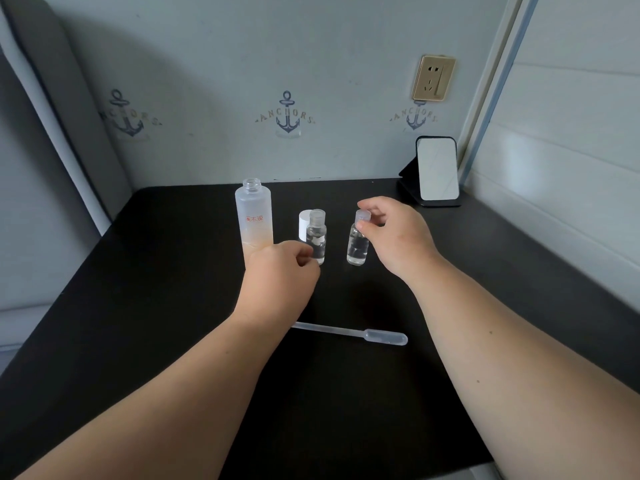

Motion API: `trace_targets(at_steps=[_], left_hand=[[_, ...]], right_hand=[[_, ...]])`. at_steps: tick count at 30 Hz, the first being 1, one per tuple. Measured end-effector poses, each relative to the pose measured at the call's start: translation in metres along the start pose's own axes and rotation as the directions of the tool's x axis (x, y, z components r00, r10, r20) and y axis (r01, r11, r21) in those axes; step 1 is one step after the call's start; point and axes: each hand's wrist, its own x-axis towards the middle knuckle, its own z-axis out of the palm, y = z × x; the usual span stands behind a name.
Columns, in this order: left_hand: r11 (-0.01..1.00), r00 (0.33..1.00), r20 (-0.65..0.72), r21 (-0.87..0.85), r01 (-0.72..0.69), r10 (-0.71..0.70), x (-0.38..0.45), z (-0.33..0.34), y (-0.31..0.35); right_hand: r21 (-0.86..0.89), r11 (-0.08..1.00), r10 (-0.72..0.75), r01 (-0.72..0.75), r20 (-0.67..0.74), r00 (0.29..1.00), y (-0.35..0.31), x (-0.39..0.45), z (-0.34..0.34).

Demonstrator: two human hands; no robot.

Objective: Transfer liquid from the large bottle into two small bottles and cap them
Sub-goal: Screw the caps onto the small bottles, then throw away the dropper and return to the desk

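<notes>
The large frosted bottle [254, 216] with red lettering stands uncapped at the back left of the black table [173, 306]. Right of it stand two small clear bottles holding liquid. The left small bottle [316, 237] wears a clear cap. My left hand [277, 275] is curled at its base, fingertips touching or just beside it. My right hand [391, 233] pinches the clear cap [362, 215] on top of the right small bottle [357, 247]. A white cap [304, 225] stands behind the left small bottle.
A plastic pipette [349, 333] lies flat on the table in front of the bottles, between my forearms. A small mirror on a black stand [437, 171] sits at the back right corner. A wall socket [433, 77] is above it.
</notes>
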Motion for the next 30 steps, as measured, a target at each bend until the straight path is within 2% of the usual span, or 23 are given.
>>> trace_targets(at_steps=[5, 10, 12, 15, 19, 23, 30], left_hand=[[1.000, 0.999, 0.044, -0.006, 0.020, -0.019, 0.000, -0.007, 0.005], [0.998, 0.995, 0.089, 0.041, 0.044, -0.048, 0.002, -0.020, 0.006], [0.997, 0.995, 0.074, 0.041, 0.058, -0.061, 0.002, -0.028, 0.004], [0.996, 0.993, 0.083, -0.005, 0.086, -0.085, 0.000, -0.040, -0.003], [0.992, 0.983, 0.153, -0.061, 0.111, -0.101, -0.012, -0.057, -0.015], [0.989, 0.972, 0.203, -0.072, 0.131, -0.114, -0.027, -0.074, -0.024], [0.970, 0.952, 0.242, -0.106, 0.220, -0.190, -0.042, -0.091, -0.031]], right_hand=[[-0.014, 1.000, 0.014, -0.014, 0.022, 1.000, -0.003, -0.001, -0.004], [0.015, 1.000, 0.027, -0.026, -0.074, 0.997, -0.007, -0.019, -0.013], [0.024, 0.999, 0.026, -0.025, -0.072, 0.997, -0.008, -0.034, -0.013], [0.058, 0.997, 0.056, -0.058, 0.038, 0.998, -0.011, -0.059, -0.010], [-0.003, 0.998, 0.064, -0.064, 0.177, 0.982, -0.013, -0.086, -0.007], [-0.055, 0.993, 0.119, -0.108, 0.261, 0.958, -0.015, -0.104, -0.004], [-0.207, 0.978, 0.099, -0.028, 0.339, 0.935, -0.017, -0.117, -0.002]])
